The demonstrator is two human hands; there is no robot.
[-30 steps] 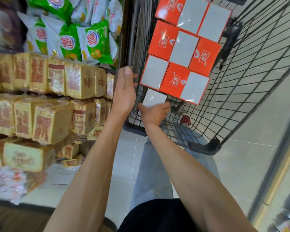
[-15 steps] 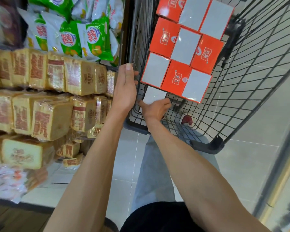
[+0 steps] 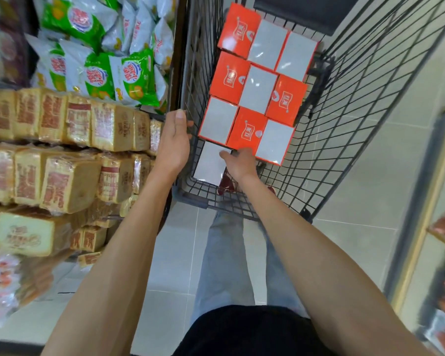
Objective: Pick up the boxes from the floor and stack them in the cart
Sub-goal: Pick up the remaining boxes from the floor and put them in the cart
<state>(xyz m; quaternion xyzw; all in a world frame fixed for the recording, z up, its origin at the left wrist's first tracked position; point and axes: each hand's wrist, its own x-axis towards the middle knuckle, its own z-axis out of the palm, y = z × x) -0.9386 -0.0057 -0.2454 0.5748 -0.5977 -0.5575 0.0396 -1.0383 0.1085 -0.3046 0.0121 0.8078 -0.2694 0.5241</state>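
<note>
Several orange-and-white boxes (image 3: 257, 91) lie stacked in rows inside the black wire cart (image 3: 344, 129). One more box (image 3: 208, 167), white face up, sits lower in the cart's near left corner, just under the stack's edge. My right hand (image 3: 238, 164) grips this box at its right side, fingers over its top. My left hand (image 3: 175, 142) holds the cart's left wire wall near the rim, thumb pointing up. No box on the floor is in view.
Shelves of wrapped bread loaves (image 3: 70, 155) and green-and-white snack bags (image 3: 100, 65) stand close on the left of the cart. My legs are on the grey tiled floor (image 3: 357, 191). Another shelf edge (image 3: 421, 227) runs along the right.
My right hand has lowered the white-faced box a little deeper into the cart's near left corner, so more of its face shows. My left hand has stayed on the cart wall.
</note>
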